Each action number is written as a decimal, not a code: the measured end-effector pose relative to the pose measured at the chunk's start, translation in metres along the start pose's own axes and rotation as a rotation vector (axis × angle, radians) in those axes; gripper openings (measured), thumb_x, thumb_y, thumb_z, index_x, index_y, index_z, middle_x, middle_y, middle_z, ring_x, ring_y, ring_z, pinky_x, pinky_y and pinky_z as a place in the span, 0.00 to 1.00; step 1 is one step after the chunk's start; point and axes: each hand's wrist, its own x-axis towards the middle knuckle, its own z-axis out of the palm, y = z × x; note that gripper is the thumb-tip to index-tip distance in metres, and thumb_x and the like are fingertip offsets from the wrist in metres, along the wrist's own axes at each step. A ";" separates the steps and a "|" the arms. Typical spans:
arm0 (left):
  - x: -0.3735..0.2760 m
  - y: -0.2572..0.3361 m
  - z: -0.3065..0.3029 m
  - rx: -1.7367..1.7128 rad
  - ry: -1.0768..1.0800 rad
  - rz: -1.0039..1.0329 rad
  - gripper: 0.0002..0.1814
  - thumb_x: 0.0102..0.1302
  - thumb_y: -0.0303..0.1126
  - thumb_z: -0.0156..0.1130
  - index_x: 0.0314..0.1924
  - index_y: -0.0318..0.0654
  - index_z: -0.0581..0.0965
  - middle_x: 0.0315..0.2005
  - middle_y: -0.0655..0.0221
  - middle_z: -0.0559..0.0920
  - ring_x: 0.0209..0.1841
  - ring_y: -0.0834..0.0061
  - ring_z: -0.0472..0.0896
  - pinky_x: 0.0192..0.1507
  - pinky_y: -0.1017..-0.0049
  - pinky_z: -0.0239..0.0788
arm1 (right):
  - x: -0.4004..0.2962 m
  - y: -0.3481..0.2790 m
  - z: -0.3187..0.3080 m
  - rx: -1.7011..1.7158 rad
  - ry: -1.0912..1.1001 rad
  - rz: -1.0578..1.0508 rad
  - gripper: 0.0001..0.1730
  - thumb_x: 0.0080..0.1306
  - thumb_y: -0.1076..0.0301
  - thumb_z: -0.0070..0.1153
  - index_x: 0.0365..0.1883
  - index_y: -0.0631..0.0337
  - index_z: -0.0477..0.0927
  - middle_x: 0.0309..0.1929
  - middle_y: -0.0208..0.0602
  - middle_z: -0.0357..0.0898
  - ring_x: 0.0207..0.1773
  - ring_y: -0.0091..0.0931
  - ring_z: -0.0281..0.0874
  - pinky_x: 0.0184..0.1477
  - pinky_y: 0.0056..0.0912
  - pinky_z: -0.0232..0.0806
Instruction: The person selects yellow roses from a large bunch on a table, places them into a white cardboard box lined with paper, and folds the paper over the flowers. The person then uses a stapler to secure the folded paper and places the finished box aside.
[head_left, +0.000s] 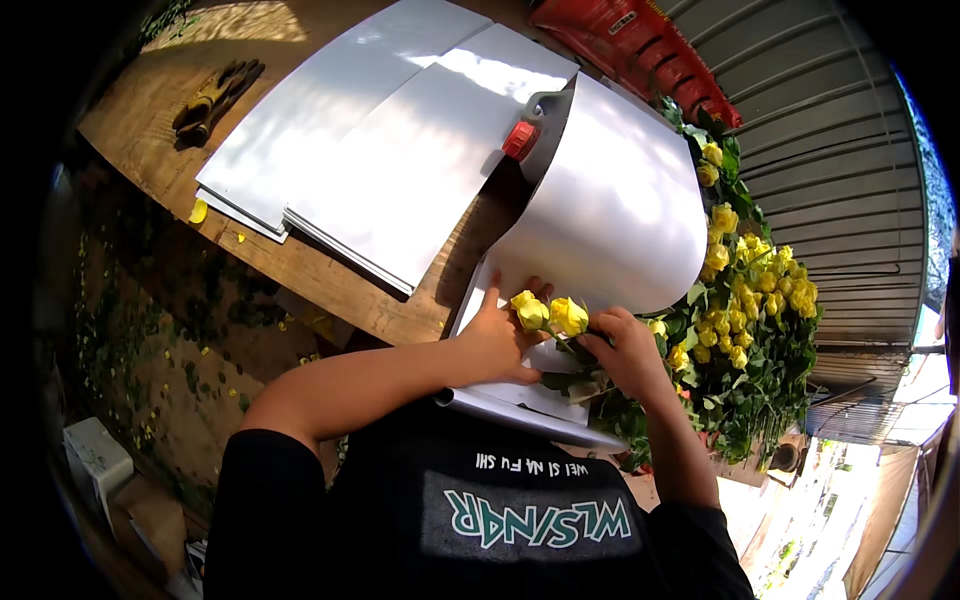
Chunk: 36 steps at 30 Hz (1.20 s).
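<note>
Two yellow roses lie side by side over a white sheet, which curls up behind them. My right hand pinches at the stems just below the right-hand bloom. Spread flat on the lower part of the sheet is my left hand, its fingers partly hidden behind the left bloom. Green leaves hang below the stems, between both hands. The sheet's near edge rolls up against my black shirt.
Flat stacks of white sheets cover the wooden table. A jug with a red cap stands behind the curled sheet. Many cut yellow roses are heaped at right. Work gloves lie far left; a red bag lies at back.
</note>
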 end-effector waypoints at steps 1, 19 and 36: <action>0.000 -0.001 0.001 -0.023 0.018 0.011 0.39 0.54 0.61 0.44 0.63 0.53 0.57 0.64 0.55 0.48 0.68 0.60 0.40 0.58 0.41 0.16 | 0.003 0.003 0.006 -0.169 0.142 -0.074 0.12 0.52 0.66 0.57 0.33 0.61 0.78 0.31 0.40 0.74 0.35 0.34 0.72 0.38 0.33 0.65; 0.007 0.003 -0.009 0.104 -0.215 -0.009 0.40 0.55 0.62 0.44 0.61 0.44 0.59 0.62 0.58 0.56 0.65 0.61 0.51 0.58 0.39 0.17 | 0.020 0.000 0.036 0.150 -0.039 0.096 0.26 0.52 0.65 0.60 0.46 0.71 0.70 0.39 0.50 0.72 0.34 0.35 0.76 0.38 0.33 0.67; 0.014 -0.053 -0.026 -0.577 -0.193 0.105 0.13 0.58 0.27 0.52 0.43 0.47 0.78 0.54 0.67 0.70 0.58 0.64 0.63 0.57 0.71 0.57 | -0.013 0.004 0.057 0.307 -0.200 -0.340 0.23 0.50 0.68 0.62 0.44 0.66 0.74 0.37 0.38 0.73 0.29 0.28 0.77 0.33 0.27 0.70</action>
